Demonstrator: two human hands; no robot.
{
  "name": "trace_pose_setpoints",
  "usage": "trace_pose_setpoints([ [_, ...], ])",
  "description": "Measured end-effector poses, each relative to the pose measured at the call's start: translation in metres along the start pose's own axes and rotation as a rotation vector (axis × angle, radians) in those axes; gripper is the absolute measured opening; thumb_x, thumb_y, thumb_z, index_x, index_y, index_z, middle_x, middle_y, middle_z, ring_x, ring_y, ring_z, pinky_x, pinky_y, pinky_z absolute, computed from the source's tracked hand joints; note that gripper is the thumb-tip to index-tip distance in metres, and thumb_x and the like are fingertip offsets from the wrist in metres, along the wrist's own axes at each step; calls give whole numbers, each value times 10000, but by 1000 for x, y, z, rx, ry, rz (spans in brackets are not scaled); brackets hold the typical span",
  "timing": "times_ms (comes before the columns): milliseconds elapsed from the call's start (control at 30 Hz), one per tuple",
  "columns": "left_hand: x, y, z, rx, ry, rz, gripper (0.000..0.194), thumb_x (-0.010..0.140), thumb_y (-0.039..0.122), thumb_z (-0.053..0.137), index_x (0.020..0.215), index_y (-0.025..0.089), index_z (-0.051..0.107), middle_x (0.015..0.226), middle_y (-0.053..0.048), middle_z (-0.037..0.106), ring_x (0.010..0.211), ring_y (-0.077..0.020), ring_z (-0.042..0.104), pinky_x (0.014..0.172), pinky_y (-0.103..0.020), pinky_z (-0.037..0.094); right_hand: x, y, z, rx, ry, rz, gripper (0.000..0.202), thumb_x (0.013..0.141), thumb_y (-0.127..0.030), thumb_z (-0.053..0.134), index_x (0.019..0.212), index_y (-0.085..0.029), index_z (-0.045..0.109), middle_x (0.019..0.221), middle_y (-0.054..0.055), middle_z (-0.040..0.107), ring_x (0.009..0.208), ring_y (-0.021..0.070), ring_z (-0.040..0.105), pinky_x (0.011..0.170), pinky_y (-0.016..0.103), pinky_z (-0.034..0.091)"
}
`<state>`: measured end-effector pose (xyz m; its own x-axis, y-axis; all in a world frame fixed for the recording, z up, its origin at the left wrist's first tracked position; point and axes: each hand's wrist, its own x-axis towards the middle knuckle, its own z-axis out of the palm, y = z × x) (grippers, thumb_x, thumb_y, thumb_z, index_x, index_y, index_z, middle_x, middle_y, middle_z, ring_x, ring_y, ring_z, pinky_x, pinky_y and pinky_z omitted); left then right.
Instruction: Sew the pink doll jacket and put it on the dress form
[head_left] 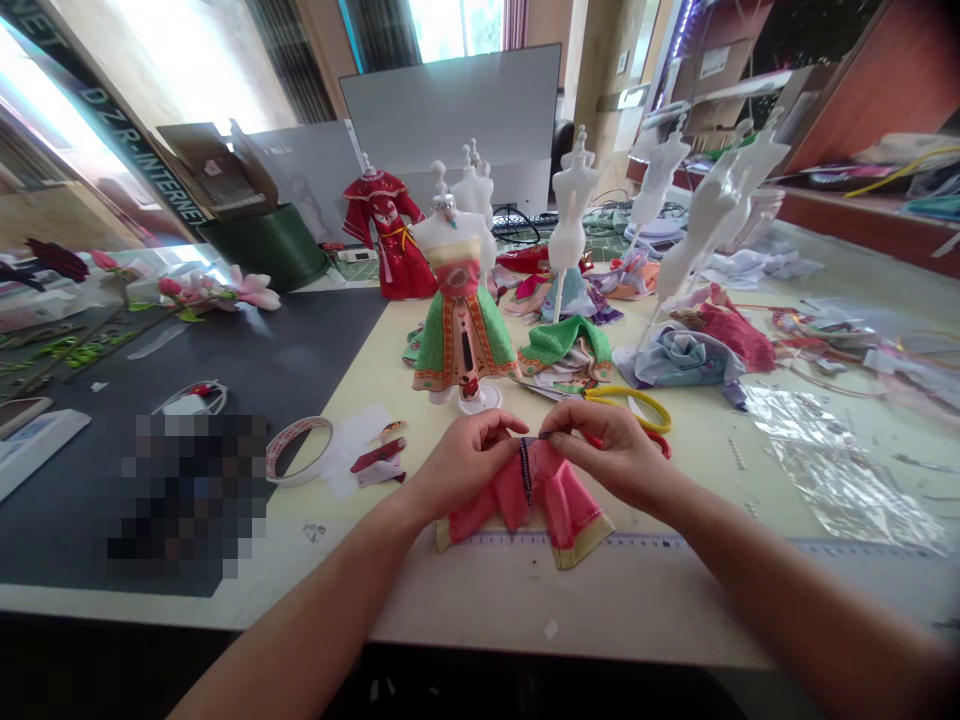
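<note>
Here we see a wide cream table (pixel 420 590), and we place everything else by the little dress form in the green and orange gown (pixel 460 330) that stands at its middle. To the left of that form a dark mat (pixel 247 370) covers the tabletop, with a roll of tape (pixel 298 450) lying at its edge and pink artificial flowers (pixel 225 288) farther back. Behind the form and slightly left stands another form in a red robe (pixel 390 238), and to its right rise several bare white forms (pixel 570 205) over heaps of coloured cloth (pixel 686 350). Just right of the form's base lie yellow-handled scissors (pixel 630 402). In front of the form, close to us, a ruler (pixel 712 545) lies along the table, and on it rests the lower hem of a small pink garment (pixel 536 505) with a yellow border. Our left hand (pixel 459 462) and right hand (pixel 611 450) meet just above it, directly in front of the form's stand: both are closed in a pinch, fingertips gripping the top edge of the pink garment, where a dark beaded strip (pixel 525 470) runs down its middle.
</note>
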<state>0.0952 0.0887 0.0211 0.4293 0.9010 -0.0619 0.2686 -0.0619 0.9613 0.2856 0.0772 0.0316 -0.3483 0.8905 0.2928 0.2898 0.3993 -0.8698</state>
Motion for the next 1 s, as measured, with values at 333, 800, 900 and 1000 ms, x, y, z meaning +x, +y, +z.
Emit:
trace_pose_setpoints([
  [333, -2, 3, -2, -147, -1, -52, 202, 832, 314, 554, 976, 185, 613, 862, -26, 641, 780, -135, 590, 655, -224, 446, 0, -2, -2, 9, -77, -5, 144, 770, -78, 506, 771, -173, 614, 731, -22, 606, 701, 105, 536, 624, 197, 413],
  [800, -3, 4, 1, 77, -10, -24, 226, 830, 323, 508, 956, 174, 621, 849, -29, 647, 767, -159, 586, 633, -245, 438, -5, -12, -9, 36, -191, 11, 156, 767, -97, 482, 802, -163, 619, 730, -5, 597, 670, 107, 530, 591, 202, 418],
  [900, -3, 6, 0, 92, 12, -1, 224, 821, 309, 513, 948, 165, 628, 860, -38, 653, 787, -164, 588, 643, -247, 439, -5, -13, -11, 48, -220, 15, 169, 741, -89, 480, 802, -170, 615, 752, 4, 601, 699, 126, 538, 623, 227, 433],
  [1000, -3, 7, -1, 112, 62, 8, 213, 811, 292, 512, 924, 156, 633, 826, -35, 654, 760, -161, 587, 627, -244, 436, -5, -15, -12, 80, -288, -14, 184, 714, -77, 480, 798, -178, 609, 804, 15, 615, 761, 149, 552, 696, 260, 450],
])
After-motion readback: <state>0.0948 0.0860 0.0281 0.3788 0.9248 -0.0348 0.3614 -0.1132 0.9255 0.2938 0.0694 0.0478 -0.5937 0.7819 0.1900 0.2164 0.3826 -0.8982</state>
